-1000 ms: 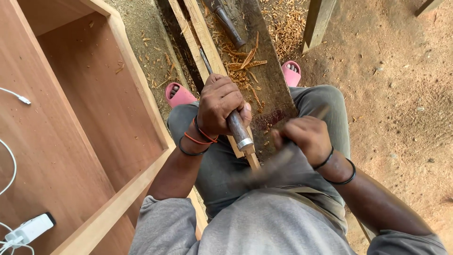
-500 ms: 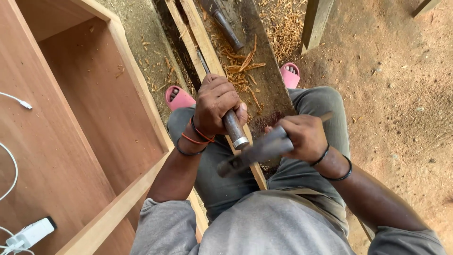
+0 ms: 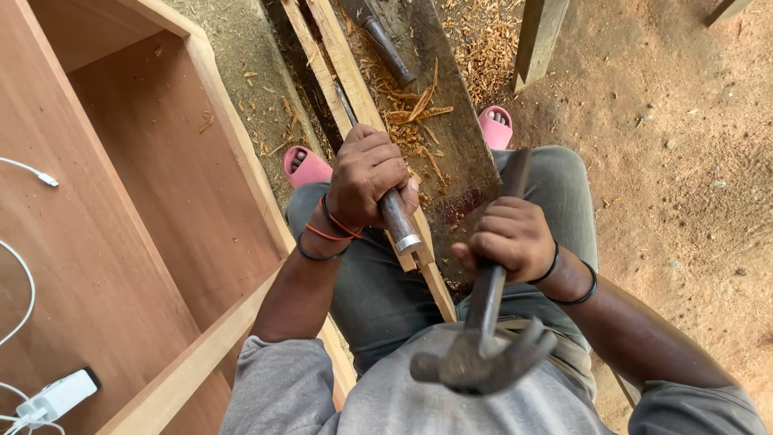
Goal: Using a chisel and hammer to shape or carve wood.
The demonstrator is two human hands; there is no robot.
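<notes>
Dirt floor (image 3: 692,161), sawdust and wood shavings (image 3: 419,113) scattered over dark plank (image 3: 459,153). Big open wooden cabinet (image 3: 161,201) along left side, white cable and charger (image 3: 56,396) lying inside near its bottom-left corner. Person seated, pink sandals (image 3: 304,167) either side of plank. Left hand (image 3: 366,177) wrapped tight round chisel (image 3: 400,221), blade end down against pale wood strip (image 3: 354,80) running up plank's left edge. Right hand (image 3: 507,238) clenched on hammer (image 3: 481,354), head drawn back close to body, well clear of chisel. Second tool (image 3: 386,44) resting near plank's top.
</notes>
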